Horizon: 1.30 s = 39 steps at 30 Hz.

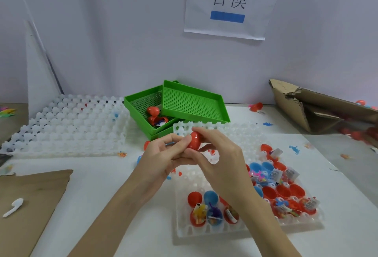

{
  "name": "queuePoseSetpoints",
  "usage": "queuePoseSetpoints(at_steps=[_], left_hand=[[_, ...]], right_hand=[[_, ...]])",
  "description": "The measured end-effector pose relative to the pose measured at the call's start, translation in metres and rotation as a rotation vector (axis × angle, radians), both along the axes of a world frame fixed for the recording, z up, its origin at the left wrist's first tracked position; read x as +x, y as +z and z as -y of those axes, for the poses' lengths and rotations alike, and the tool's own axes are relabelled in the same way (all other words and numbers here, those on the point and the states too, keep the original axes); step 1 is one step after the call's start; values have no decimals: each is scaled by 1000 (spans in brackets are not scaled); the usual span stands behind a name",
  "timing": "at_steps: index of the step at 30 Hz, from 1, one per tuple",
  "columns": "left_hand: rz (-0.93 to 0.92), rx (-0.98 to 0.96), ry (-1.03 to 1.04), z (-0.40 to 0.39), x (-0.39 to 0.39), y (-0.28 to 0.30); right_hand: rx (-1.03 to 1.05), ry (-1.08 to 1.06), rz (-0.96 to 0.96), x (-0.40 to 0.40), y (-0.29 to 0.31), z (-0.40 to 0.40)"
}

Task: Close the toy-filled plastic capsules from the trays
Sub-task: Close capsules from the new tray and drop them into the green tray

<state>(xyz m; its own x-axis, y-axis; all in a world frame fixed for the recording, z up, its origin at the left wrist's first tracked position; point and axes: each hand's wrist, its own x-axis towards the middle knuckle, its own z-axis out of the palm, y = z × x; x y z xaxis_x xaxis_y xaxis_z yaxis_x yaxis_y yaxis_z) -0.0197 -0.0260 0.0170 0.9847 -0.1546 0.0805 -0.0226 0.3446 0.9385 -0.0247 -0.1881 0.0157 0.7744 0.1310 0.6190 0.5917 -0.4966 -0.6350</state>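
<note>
Red capsule [194,140]: held above the near white tray [204,231], centre of scene, pinched between both hands. Left hand [163,154]: fingers curled on the capsule's left side. Right hand [218,150]: fingers curled over its top and right side, hiding much of it.

Near white tray: open red and blue capsule halves with toys (small figures, labelled packets), mostly at its right and near end; the right forearm crosses over it.

Far left: stacked empty white trays [67,125]. Far centre: two green mesh trays [194,103], the lower holding red capsules. Far right: torn cardboard box [319,107]. Near left: brown cardboard sheet [30,205] with a white spoon [13,207].
</note>
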Motion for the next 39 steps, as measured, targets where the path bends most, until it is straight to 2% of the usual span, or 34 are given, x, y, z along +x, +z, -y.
queuePoseSetpoints(at_steps=[2,4,8,10,12,13,15,18,20,25,27,29,32,35,39], left_hand=[[7,10,7,1,1,-1],[-24,-10,30,0,3,-1],[-31,-31,104,-9,12,-7],[-28,-18,119,-11,14,-11],[-39,6,110,-10,15,-14],[-43,17,104,-10,15,-14],[-47,29,101,-9,18,-16],[-61,32,107,-10,24,-18],[-73,32,118,-12,27,-18],[-65,56,93,-12,24,-16],[-50,73,89,-10,20,-14],[-30,111,77,-8,16,-12],[-14,141,71,-8,12,-9],[-8,150,73,-6,8,-5],[-19,169,78,-4,4,-3]], right_hand=[[30,-14,-15,1,3,2],[180,-31,-97,5,9,11],[814,135,-485,48,36,52],[1040,155,-537,89,57,83],[1502,178,-596,130,83,113],[1650,169,-586,147,93,127],[1736,67,-542,177,103,152],[1708,-72,-474,207,100,178],[1630,-117,-504,213,92,185],[994,-73,-704,174,69,172],[674,-133,-670,149,58,166],[264,-197,-615,119,50,161],[-201,-111,-584,78,41,151],[-448,3,-522,54,33,139],[-597,19,-504,44,28,129]])
